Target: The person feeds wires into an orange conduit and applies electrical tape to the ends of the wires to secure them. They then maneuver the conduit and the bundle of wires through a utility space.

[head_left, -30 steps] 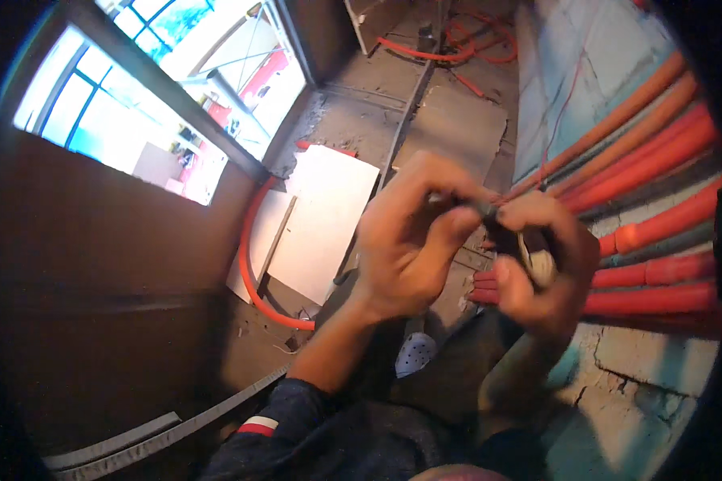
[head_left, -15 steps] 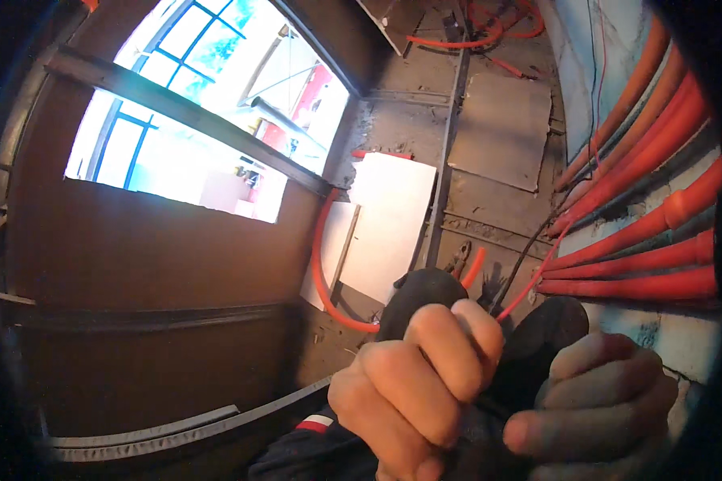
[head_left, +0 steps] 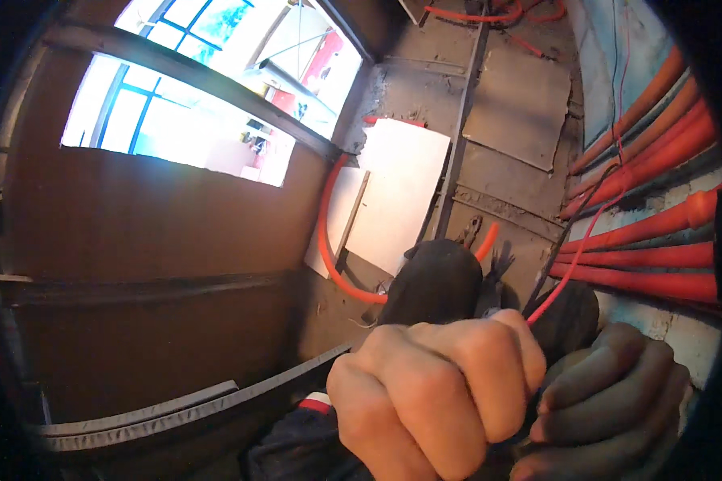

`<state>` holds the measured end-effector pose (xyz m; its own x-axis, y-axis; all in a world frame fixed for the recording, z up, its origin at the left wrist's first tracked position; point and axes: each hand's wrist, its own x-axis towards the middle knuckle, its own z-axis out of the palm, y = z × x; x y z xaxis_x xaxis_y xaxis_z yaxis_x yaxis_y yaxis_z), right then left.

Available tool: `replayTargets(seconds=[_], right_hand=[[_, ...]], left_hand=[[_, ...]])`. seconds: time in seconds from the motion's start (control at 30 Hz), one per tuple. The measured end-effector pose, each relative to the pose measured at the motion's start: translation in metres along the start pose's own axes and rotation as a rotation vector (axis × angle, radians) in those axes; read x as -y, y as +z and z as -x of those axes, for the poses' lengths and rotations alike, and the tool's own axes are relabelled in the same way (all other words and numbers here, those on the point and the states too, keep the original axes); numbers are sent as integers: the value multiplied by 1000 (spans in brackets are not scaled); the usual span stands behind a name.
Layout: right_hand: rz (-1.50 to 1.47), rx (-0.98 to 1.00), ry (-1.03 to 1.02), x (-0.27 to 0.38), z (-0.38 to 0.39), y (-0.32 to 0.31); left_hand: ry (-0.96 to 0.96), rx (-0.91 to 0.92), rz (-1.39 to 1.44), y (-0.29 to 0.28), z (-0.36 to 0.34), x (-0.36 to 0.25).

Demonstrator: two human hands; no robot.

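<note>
My left hand [head_left: 433, 393] is a closed fist low in the middle, knuckles up. A thin red wire [head_left: 578, 264] hangs from the wall side and runs to this hand's index finger, where it passes out of sight. Close on its right, my right hand [head_left: 610, 401] is closed too, fingers curled inward. Whatever those fingers hold is hidden. Beyond the hands are my dark-clothed knees [head_left: 433, 280]. Pliers [head_left: 472, 232] lie on the floor past the left knee, beside the end of an orange conduit [head_left: 488, 240].
Several orange-red conduits [head_left: 658, 216] bend along the right wall, with a black cable [head_left: 557, 248] near them. White board pieces [head_left: 401, 184] and a grey panel [head_left: 521, 112] lie between floor bars [head_left: 461, 128]. A brown panel wall [head_left: 160, 232] with a bright opening stands left.
My left hand has come closer and turned knuckles-up, with the red wire still running to it. The right hand has shifted slightly right and its fingers have curled over. The view has tilted a little.
</note>
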<state>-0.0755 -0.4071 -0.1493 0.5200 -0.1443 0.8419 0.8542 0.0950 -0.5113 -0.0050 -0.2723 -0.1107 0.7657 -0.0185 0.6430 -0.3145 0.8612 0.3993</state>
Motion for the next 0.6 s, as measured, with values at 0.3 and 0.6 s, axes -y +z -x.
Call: replayTargets(seconds=[0.3,0.6], right_hand=[[-1026,-208,325,-16,-64,75],[-1406,-715,136,-65,-48,85]], left_hand=[[-122,172,26,-20,-5,27],[-186,126,14,-44,-11,46]])
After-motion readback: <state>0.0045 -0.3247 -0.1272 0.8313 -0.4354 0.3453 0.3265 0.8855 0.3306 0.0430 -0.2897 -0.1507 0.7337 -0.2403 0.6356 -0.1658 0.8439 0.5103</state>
